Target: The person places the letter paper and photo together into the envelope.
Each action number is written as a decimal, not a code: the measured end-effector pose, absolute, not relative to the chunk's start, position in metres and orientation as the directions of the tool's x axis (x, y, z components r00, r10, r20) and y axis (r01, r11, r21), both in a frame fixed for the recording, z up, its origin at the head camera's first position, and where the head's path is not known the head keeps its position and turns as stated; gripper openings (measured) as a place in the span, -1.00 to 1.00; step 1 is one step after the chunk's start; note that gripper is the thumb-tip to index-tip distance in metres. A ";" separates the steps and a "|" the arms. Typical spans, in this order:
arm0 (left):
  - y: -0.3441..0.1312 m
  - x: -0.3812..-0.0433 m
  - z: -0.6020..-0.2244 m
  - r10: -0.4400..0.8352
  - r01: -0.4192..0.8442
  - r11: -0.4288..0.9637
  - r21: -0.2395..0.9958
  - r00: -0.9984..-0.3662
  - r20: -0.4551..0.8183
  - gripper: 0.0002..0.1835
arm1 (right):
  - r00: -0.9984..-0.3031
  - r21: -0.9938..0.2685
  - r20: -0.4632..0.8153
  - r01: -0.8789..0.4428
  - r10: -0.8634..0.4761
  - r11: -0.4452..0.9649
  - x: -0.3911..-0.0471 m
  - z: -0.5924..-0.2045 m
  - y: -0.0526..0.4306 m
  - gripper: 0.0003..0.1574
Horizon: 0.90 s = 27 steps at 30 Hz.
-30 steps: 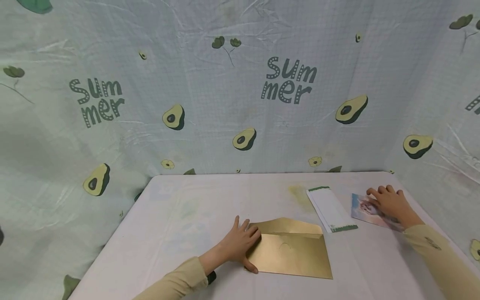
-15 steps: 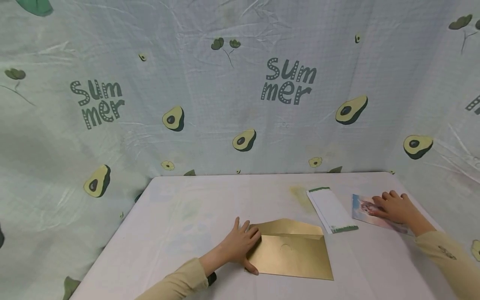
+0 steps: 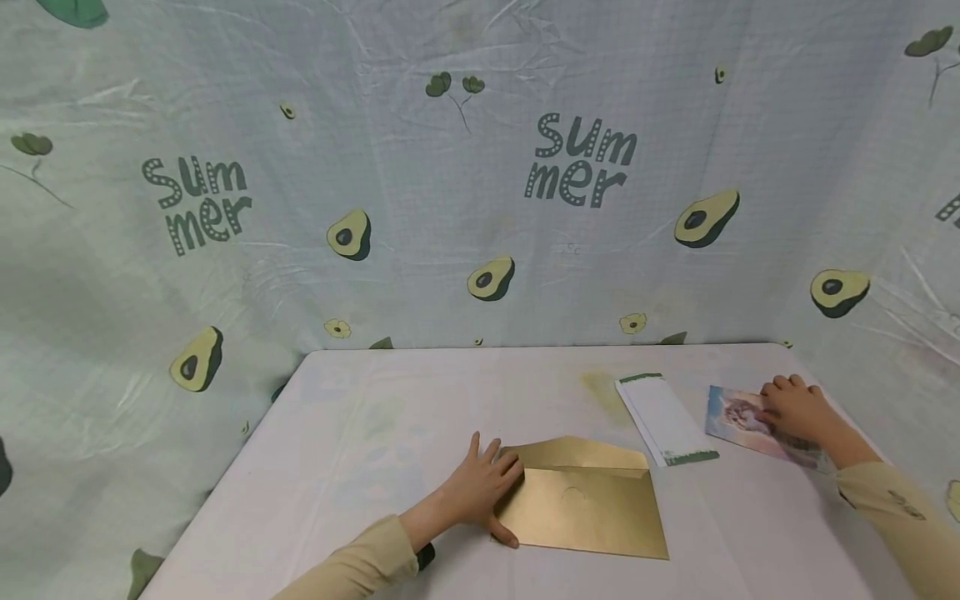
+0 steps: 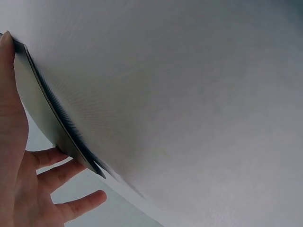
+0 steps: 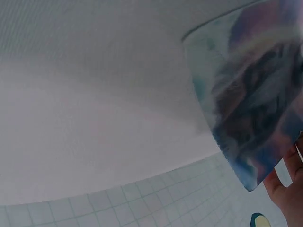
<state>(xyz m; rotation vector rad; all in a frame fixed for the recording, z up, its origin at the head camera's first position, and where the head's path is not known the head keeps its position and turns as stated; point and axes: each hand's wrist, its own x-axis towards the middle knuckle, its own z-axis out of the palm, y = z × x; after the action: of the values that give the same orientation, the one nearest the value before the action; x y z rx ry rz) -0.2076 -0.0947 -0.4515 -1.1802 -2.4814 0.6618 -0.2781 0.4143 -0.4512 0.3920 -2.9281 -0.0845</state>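
My left hand (image 3: 476,487) rests on the left end of a gold envelope (image 3: 585,508), fingers spread, thumb at its near corner. The envelope's flap (image 3: 573,452) lies unfolded away from me. In the left wrist view, the fingers (image 4: 61,175) touch the envelope's edge (image 4: 52,109). Off to the right, my right hand (image 3: 802,412) grips a postcard (image 3: 738,414) with a kitten picture, fingers bent at its far edge and thumb on its face. The postcard lies on the table, its right part partly covered by the hand. Its picture (image 5: 255,94) looks blurred in the right wrist view.
Between envelope and postcard lies a white paper sheet (image 3: 663,421) with green printed ends. A white cloth covers the table (image 3: 360,467). Behind and at both sides hangs an avocado-print curtain (image 3: 420,192). A dark object (image 3: 426,556) shows beside the left wrist.
My right hand has slid rightward along the postcard, uncovering more of the kitten picture. The left hand and the gold envelope have stayed in place.
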 end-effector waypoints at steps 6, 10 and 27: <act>-0.095 -0.207 -0.451 0.794 0.648 0.550 -0.527 -0.602 0.090 0.05 | -0.949 0.063 0.177 -0.255 -0.262 0.965 -0.275 -0.443 0.417 -0.76; -0.095 -0.207 -0.449 0.796 0.654 0.549 -0.521 -0.599 0.086 0.04 | -0.939 0.039 0.187 -0.287 -0.289 0.957 -0.271 -0.433 0.420 -0.73; -0.092 -0.206 -0.447 0.771 0.648 0.562 -0.514 -0.635 0.043 0.05 | -0.975 -0.514 0.028 -0.203 -0.221 0.833 -0.264 -0.394 0.446 -0.55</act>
<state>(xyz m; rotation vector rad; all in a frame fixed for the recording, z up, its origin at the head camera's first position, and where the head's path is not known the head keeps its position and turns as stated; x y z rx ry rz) -0.2064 -0.0920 -0.4466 -1.1784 -2.5349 0.6747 -0.2641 0.4465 -0.3939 0.3514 -3.0388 0.8461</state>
